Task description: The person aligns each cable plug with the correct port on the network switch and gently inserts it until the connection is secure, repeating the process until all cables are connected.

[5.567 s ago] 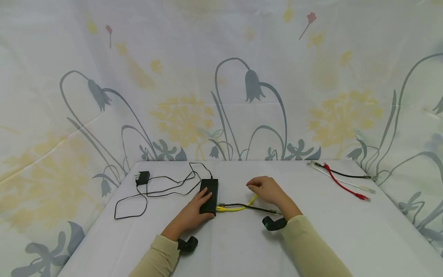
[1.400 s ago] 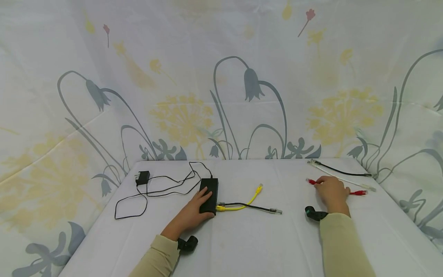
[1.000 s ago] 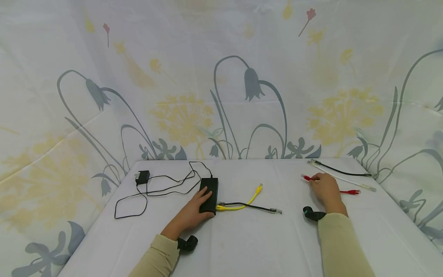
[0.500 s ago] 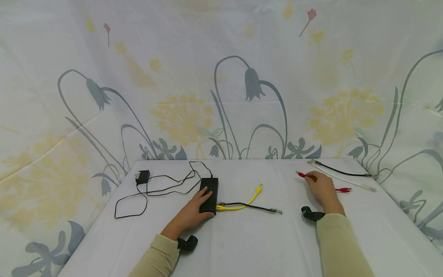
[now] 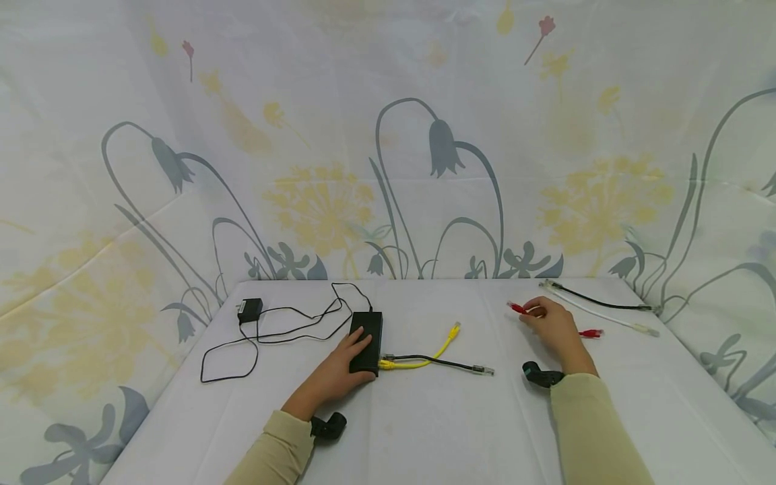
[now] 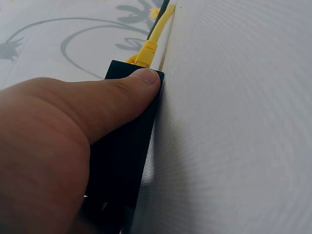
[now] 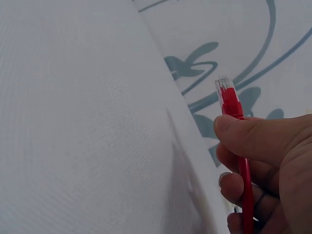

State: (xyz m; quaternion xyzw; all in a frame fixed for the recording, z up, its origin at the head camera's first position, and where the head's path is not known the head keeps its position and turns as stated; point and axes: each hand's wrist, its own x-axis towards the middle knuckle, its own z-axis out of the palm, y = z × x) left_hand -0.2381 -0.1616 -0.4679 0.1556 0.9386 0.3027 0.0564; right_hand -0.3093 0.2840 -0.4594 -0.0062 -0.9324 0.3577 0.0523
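Note:
My left hand (image 5: 336, 370) holds a black network switch (image 5: 374, 327) on the table, fingers spread over its top and thumb along its near end. A yellow ethernet cable (image 5: 418, 365) runs out of the switch's right side, as the left wrist view also shows. A black ethernet cable (image 5: 445, 362) crosses it, one plug right at the switch and the other end loose. My right hand (image 5: 556, 331) pinches a red ethernet cable (image 7: 231, 103) just behind one clear plug, between thumb and fingers. The cable's far plug shows beyond the hand; its middle is hidden by the hand.
A black power adapter (image 5: 249, 310) lies at the left, its thin looped cord (image 5: 291, 342) running to the switch's far end. Another black cable (image 5: 597, 300) and a white cable (image 5: 600, 314) lie at the back right. A patterned cloth wall (image 5: 400, 222) stands behind the table.
My right hand moves from beside the yellow cable to the back right, picks up the red cable and carries it leftward. My left hand stays on the switch.

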